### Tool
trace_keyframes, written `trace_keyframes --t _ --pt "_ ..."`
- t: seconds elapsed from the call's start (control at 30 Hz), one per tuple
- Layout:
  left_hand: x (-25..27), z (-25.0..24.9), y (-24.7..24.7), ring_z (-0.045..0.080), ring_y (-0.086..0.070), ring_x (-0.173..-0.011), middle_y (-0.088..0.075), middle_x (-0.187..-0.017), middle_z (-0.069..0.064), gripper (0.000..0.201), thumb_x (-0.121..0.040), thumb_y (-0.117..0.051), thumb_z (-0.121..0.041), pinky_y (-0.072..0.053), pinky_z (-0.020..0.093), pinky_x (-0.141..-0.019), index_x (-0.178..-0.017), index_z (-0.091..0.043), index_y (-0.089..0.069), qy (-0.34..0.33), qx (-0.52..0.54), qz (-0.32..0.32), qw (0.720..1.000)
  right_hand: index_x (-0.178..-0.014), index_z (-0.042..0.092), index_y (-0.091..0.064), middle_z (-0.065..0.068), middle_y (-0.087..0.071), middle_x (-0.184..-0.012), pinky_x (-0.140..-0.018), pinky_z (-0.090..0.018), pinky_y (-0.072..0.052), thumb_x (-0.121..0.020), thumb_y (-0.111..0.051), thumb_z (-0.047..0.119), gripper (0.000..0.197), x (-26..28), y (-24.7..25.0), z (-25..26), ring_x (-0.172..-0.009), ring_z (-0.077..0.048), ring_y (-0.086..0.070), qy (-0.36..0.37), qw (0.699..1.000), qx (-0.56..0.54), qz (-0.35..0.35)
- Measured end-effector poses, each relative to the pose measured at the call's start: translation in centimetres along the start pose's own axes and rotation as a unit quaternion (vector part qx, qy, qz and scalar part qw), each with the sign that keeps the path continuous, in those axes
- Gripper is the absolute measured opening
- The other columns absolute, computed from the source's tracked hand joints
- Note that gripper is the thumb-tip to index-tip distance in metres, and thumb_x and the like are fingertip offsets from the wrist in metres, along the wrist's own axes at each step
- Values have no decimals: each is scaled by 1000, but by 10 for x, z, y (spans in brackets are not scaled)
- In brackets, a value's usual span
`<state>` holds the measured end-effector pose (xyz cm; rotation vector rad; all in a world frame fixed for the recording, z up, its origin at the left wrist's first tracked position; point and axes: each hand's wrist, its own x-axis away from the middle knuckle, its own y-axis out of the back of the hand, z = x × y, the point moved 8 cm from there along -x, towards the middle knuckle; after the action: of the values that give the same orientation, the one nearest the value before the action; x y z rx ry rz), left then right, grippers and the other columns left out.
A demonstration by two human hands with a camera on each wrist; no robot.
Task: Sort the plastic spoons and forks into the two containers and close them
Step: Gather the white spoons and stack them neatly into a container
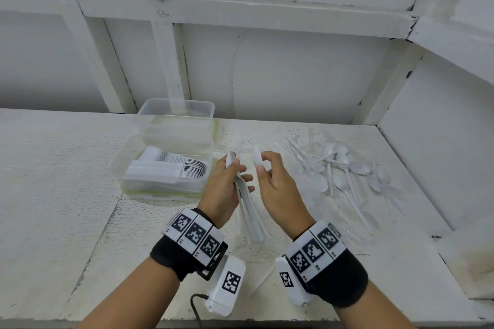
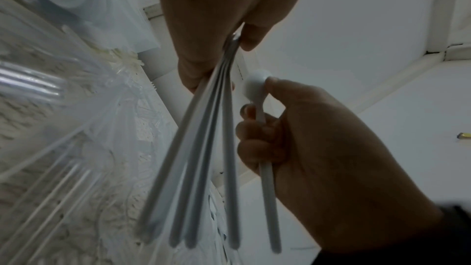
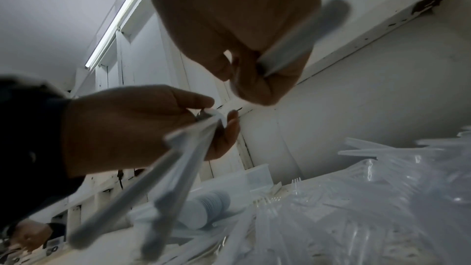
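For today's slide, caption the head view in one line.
Left hand grips a bundle of spoons; right hand brings one spoon alongside.

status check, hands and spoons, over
Left hand grips a spoon bundle. Right hand holds one spoon beside it. Near container open, part-filled with spoons; far container open. Loose pile waits right. Nothing blocking.

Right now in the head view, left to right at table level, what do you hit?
Near container with stacked spoons → left hand gripping a bundle of spoons → right hand holding a single spoon → loose pile of spoons and forks.
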<state>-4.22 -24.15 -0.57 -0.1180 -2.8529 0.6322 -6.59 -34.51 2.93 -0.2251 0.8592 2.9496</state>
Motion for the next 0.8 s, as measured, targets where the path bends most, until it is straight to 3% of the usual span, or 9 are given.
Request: trace_keyframes --t 0.03,0.1,0.17,0.27,0.37,0.5,0.57,0.67,0.8 --pt "0 1 -2 20 -58 -84 -52 -99 7 28 -100 -36 -25 -51 36 -76 -124 -11 -42 4 1 9 1000 -116 21 -48 1 -55 -90 -65 -13 -45 -99 -38 25 19 -1 0 1 -75 -1 -54 21 999 21 -20" --pt "0 4 -5 21 -61 -89 -57 -107 11 33 -101 -35 -27 -54 31 -71 -127 -8 -43 13 4 27 1000 -107 16 -60 -5 -56 -91 -73 -30 -54 -97 -44 24 20 -4 -2 0 -81 -15 -60 40 997 45 -45" --pt "-1 4 -4 20 -62 -90 -59 -105 11 34 -101 -34 -29 -54 27 -68 -124 -5 -43 17 6 33 999 -105 17 -66 -1 -52 -88 -75 -26 -50 -96 -49 25 22 -5 -5 -1 -82 -16 -57 46 996 68 -46" --pt "-4 3 -3 19 -60 -89 -58 -95 8 23 -101 -33 -30 -51 33 -80 -105 -12 -46 15 14 32 999 -106 17 -70 5 -42 -95 -76 -13 -37 -92 -55 27 23 -5 -5 4 -92 -16 -48 73 992 82 -62" --pt "-3 2 -7 18 -61 -88 -59 -92 8 25 -102 -28 -33 -53 31 -76 -100 -16 -47 13 0 46 999 -103 19 -72 8 -34 -106 -87 -25 -40 -88 -47 35 33 -6 -12 6 -99 -15 -39 60 995 75 -39" --pt "-4 4 -3 24 -60 -83 -58 -92 16 44 -99 -24 -48 -52 32 -67 -107 -12 -48 42 -29 47 998 -104 22 -72 9 -32 -111 -97 -32 -35 -93 -53 25 22 -10 -12 6 -104 -13 -33 48 995 82 -13" --pt "-5 5 -2 28 -52 -76 -54 -90 17 54 -96 -22 -55 -45 31 -61 -105 -10 -51 52 -44 54 996 -99 18 -72 9 -34 -109 -95 -30 -36 -91 -52 28 24 -13 -8 10 -104 -13 -36 62 994 86 -10" --pt "-4 -1 -2 13 -42 -49 -53 -63 4 55 -97 -18 -54 -36 24 -49 -101 -12 -53 44 -66 55 995 -97 17 -61 8 -40 -103 -86 -23 -41 -90 -54 27 14 -20 8 19 -95 -9 -46 84 995 32 -49" --pt "-4 -11 -7 12 -40 -49 -51 -71 6 53 -97 -16 -53 -35 24 -48 -108 -14 -50 13 -98 70 993 -120 25 -46 4 -39 -109 -77 -11 -40 -93 -53 30 29 -31 10 23 -92 -7 -47 76 997 12 7"
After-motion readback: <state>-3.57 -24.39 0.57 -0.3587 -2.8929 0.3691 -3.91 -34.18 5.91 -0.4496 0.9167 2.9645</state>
